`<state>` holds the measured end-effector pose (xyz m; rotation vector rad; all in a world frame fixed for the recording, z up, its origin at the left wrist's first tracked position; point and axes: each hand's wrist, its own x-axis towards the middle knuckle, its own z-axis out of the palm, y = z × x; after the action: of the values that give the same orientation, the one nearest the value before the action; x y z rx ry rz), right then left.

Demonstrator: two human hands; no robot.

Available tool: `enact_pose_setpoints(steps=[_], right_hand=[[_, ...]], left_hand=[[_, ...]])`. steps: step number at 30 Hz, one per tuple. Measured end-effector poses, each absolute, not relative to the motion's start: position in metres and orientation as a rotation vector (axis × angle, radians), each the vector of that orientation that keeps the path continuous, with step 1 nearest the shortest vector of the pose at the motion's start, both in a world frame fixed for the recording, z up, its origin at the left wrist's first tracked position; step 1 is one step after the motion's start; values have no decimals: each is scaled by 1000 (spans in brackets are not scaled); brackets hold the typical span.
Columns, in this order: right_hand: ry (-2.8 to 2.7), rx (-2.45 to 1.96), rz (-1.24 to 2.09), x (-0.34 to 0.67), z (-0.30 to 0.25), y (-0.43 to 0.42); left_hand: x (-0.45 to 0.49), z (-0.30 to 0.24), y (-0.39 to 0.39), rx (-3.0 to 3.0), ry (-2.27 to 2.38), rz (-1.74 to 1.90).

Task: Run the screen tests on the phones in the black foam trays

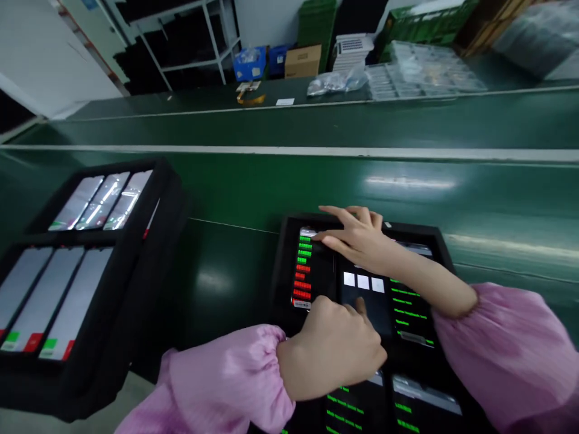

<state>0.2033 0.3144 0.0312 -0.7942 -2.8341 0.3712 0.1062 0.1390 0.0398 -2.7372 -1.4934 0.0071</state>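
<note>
A black foam tray (446, 241) holds several phones with lit screens. My right hand (359, 238) reaches over its upper row, fingers spread, with fingertips at the top of a phone (303, 265) showing green and red text bars. Whether they touch the glass I cannot tell. Below it, my left hand (337, 346) is closed with curled fingers, one finger or thumb sticking up, over the tray's middle. Its underside is hidden and no held thing shows. Between the hands a phone (364, 301) displays three white squares. Another phone (409, 310) with green text lines lies right of it.
At left stands a stacked black foam tray (149, 199) with phones showing pale screens (99, 202). Across the green table (235, 187) runs a pale strip. Behind it are a cardboard box (302, 61), a blue bin (249, 65), clear plastic trays (425, 69) and a plastic bag (337, 81).
</note>
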Motion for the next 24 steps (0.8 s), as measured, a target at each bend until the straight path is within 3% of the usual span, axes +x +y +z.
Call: enact_pose_setpoints(steps=[7, 14, 24], right_hand=[[-3023, -404, 626, 207, 42, 290], [-2804, -960, 339, 195, 29, 311], [-2816, -746, 492, 208, 43, 293]], left_hand=[[112, 37, 136, -2696, -1540, -158], [114, 30, 130, -2503, -1560, -232], [113, 34, 130, -2499, -1572, -220]])
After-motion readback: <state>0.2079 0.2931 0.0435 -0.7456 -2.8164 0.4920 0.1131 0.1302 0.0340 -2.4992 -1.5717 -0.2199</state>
